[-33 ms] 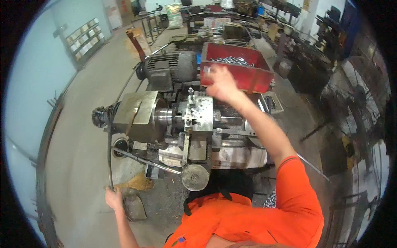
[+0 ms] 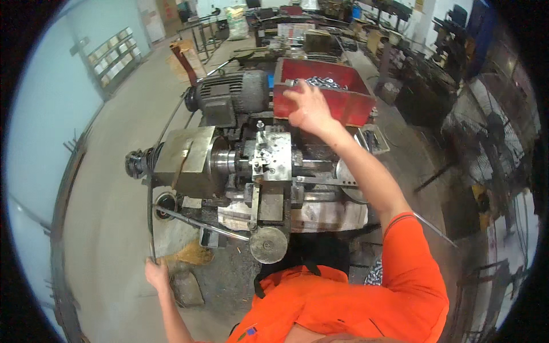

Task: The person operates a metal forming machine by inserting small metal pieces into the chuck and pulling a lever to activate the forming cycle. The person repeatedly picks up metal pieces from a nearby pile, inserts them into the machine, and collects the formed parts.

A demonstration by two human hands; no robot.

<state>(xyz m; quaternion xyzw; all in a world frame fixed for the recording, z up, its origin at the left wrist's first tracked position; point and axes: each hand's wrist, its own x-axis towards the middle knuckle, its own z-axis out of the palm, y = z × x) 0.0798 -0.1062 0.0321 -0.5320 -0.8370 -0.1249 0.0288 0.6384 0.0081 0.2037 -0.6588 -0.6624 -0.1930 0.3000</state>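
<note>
Reach step, seemingly: right hand (image 2: pixel 311 110) at red rectangular box (image 2: pixel 353 107), grip I can't tell; left hand (image 2: pixel 157 274) clasps slim dark rod (image 2: pixel 151 223). Next needs finger clearance.

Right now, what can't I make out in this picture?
Right hand: head view, fingertips blurred; whether they touch anything is unclear.
Red box: head view, its floor hidden by metal parts and its front wall.
Rod: head view, its lower end hidden by the left hand.
Loose pieces: head view, partly covered by the orange shirt.
Wall cards: head view, details too small.
</note>
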